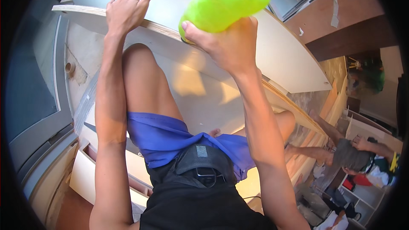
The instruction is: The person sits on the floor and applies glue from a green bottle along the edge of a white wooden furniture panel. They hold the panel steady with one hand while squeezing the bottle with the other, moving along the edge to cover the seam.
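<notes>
My right hand is closed around a bright lime-green plastic bottle with a bulging, glossy body. The bottle is tilted above a large white panel, and the top of the picture cuts it off. My left hand rests at the panel's near edge on the left, thumb stretched out to the right. It holds nothing that I can see, and its fingertips are partly hidden behind the knuckles. The panel's layered wood edge runs below both hands, above my bent knee.
A grey-framed glass door stands at the left. White drawer-like boxes lie by my left arm. On the right another person sits low among clutter and a white open compartment box. A brown wooden cabinet stands at the upper right.
</notes>
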A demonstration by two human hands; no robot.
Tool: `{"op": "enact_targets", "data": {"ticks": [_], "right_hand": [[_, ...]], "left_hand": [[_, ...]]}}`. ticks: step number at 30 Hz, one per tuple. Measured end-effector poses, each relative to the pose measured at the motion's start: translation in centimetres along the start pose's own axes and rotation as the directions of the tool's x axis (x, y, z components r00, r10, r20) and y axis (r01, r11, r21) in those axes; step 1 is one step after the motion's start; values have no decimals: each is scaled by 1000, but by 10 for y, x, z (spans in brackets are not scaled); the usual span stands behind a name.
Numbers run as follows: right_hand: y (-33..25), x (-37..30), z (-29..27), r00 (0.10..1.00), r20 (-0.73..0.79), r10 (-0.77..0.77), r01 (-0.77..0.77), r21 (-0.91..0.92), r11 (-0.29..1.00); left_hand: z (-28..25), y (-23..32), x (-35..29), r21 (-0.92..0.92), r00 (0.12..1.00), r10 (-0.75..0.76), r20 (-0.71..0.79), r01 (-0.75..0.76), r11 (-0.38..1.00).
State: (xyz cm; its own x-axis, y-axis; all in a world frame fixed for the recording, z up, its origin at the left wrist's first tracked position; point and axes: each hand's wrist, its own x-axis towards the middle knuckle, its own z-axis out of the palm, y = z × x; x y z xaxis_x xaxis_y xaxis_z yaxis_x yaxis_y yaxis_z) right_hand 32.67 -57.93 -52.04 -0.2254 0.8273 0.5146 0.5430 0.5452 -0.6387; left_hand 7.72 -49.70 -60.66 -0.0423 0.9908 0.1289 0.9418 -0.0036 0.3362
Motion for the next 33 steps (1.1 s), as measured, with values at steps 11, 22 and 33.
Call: {"op": "enact_targets", "data": {"ticks": [11,22,33], "right_hand": [[2,-14,-36,996,91,9,-6,-30,1000],[3,3,-2,986,57,-159,158,18,987],[6,10,-2,983,118,-139,138,18,990]], "left_hand": [[-3,7,-5,-135,989,-145,-37,138,981],[2,5,3,-68,979,-205,-3,204,977],[3,11,3,-99,983,-183,-16,180,979]]}}
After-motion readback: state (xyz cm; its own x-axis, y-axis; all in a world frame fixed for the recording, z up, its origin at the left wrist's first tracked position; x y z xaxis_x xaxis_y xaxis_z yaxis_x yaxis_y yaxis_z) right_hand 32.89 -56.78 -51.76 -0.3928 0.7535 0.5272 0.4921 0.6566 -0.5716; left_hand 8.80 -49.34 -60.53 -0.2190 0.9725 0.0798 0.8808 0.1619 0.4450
